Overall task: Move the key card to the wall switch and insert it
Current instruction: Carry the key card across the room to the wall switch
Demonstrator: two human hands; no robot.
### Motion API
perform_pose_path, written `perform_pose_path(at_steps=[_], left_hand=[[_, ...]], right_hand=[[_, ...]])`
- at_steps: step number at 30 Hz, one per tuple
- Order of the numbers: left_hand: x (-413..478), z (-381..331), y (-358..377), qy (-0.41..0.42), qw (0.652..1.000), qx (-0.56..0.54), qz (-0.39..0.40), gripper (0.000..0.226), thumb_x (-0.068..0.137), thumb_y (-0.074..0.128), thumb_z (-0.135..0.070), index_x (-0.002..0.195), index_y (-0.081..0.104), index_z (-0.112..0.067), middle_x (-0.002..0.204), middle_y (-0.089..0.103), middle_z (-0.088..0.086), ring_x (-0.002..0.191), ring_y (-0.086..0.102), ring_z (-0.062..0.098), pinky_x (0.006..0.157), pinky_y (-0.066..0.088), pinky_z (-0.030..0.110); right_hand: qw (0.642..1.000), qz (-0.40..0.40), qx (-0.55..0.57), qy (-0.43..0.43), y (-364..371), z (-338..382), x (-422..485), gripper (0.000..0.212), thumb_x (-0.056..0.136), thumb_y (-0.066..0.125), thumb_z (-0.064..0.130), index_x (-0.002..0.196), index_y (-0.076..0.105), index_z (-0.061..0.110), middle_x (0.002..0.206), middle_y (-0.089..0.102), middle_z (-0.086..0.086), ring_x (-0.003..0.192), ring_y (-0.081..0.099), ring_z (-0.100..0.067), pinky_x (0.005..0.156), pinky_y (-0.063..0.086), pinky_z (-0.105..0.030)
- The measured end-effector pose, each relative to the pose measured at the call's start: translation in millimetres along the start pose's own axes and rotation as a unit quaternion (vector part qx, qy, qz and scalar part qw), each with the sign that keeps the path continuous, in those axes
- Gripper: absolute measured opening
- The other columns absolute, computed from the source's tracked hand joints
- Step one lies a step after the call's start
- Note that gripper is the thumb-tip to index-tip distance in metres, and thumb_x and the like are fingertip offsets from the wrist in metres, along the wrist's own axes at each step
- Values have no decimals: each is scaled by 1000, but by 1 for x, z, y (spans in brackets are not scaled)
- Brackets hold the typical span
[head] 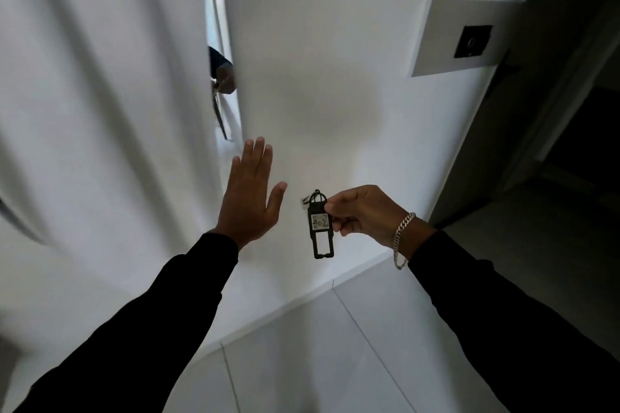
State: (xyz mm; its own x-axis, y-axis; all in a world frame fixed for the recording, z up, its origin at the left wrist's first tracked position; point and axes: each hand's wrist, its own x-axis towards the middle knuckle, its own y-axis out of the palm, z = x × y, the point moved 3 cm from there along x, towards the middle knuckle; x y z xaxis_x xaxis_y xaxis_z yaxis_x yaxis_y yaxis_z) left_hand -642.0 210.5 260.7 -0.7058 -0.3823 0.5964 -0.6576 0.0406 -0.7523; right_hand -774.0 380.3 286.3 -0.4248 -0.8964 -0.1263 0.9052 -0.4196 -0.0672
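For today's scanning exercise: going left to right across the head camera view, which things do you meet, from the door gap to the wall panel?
Door gap with handle → open left hand → black key card tag → right hand pinching it → silver bracelet → wall panel with dark switch.

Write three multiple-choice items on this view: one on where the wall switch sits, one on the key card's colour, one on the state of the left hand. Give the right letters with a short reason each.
1. Where is the wall switch relative to the key card?
A. Above and to its right
B. Below it
C. Directly to its left

2. What colour is the key card's frame?
A. Red
B. White
C. Black

3. What is the left hand doing?
A. Gripping the card
B. Open, holding nothing
C. Closed in a fist

Answers: 1 A, the switch's dark square sits on a pale plate high on the wall, right of the card. 2 C, the frame is black with a pale label. 3 B, its fingers are spread flat; the right hand pinches the card.
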Motion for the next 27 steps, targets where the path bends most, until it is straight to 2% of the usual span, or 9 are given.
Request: perform_pose_path(at_steps=[4, 8, 12, 15, 21, 27], left_hand=[[60, -22, 56, 42, 999, -2, -12, 69, 100, 31, -40, 155, 20, -1, 167, 15, 18, 156, 6, 33, 127, 13, 56], [132, -36, 126, 63, 998, -6, 16, 70, 100, 30, -42, 156, 18, -2, 167, 13, 17, 157, 4, 32, 128, 13, 56], [211, -61, 178, 76, 997, -22, 15, 68, 100, 30, -40, 155, 21, 0, 166, 16, 19, 156, 7, 35, 127, 14, 58], [271, -96, 220, 99, 994, -40, 13, 67, 100, 32, -38, 154, 22, 1, 166, 17, 20, 155, 8, 36, 126, 14, 58], [366, -155, 293, 105, 992, -58, -25, 67, 100, 33, -37, 153, 24, 2, 165, 19, 22, 155, 9, 36, 126, 10, 56], [441, -215, 339, 100, 992, -33, -69, 66, 101, 34, -38, 154, 24, -1, 166, 19, 18, 156, 8, 33, 128, 13, 57]], right_hand=[[999, 8, -30, -22, -75, 8, 34, 9, 87, 63, 3, 86, 71, 2, 63, 68, -4, 53, 59, -11, 50, 53, -18], [999, -2, -41, -24, -158, 20, 75, 9, 86, 63, 2, 91, 70, 0, 67, 68, -7, 53, 60, -11, 52, 54, -19], [999, -21, -39, -19, -232, 30, 105, 8, 85, 64, 3, 89, 71, 1, 62, 71, -1, 54, 61, -10, 52, 54, -19], [998, -46, -34, -30, -297, 38, 122, 10, 85, 65, 4, 83, 73, 9, 60, 71, 1, 53, 62, -9, 52, 55, -18], [997, -58, -32, -50, -417, 40, 154, 23, 84, 66, 4, 72, 77, 20, 61, 72, 0, 54, 65, -8, 52, 54, -18], [996, -39, -48, -70, -535, 51, 174, 8, 84, 66, 3, 86, 71, 9, 73, 69, -10, 56, 64, -11, 53, 56, -20]])
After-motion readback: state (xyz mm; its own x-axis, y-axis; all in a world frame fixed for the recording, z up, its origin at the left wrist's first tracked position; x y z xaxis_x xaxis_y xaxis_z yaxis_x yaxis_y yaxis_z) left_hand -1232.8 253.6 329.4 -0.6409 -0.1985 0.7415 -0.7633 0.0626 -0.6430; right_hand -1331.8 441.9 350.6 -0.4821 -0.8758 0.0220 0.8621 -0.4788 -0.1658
